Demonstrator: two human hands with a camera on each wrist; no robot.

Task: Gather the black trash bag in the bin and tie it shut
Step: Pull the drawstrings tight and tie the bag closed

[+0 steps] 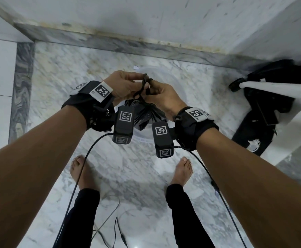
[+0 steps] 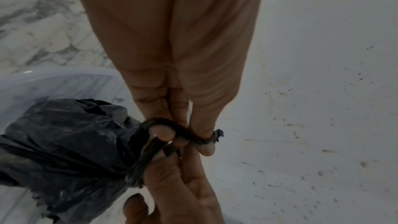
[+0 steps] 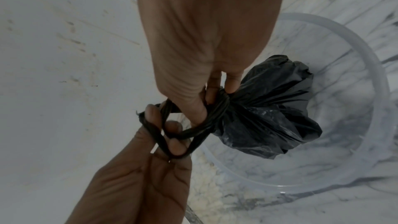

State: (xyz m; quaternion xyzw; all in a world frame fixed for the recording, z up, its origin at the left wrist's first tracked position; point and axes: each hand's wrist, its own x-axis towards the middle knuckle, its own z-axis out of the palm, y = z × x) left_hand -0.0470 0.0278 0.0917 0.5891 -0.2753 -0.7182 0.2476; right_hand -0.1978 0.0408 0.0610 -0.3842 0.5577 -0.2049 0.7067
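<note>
On a white and grey marble floor [image 1: 60, 72], beside a scuffed white wall [image 1: 146, 13], a person stands barefoot and looks down at both outstretched arms. A clear plastic bin [image 3: 364, 60] sits on the floor in front of the feet, its round rim see-through. A heap of black cloth [image 1: 264, 104] lies on the floor to the right, partly under a white surface.

A small black trash bag [image 3: 267, 118] hangs above the open bin, its body bunched and crinkled, its neck gathered and wound tight into a thin twisted cord [image 3: 193, 130].

The left hand [image 1: 124, 85] and right hand [image 1: 164, 95] meet just above the bag, close together. The grip of the left hand is clamped on the cord: fingers curled through a loop of it, the frayed end poking out past the fingertips. The grip of the right hand is also clamped on the bag, thumb and fingers pinching the wound neck right where the cord begins.

Black wrist straps with square printed markers sit on both wrists, with thin cables trailing down to the floor.
</note>
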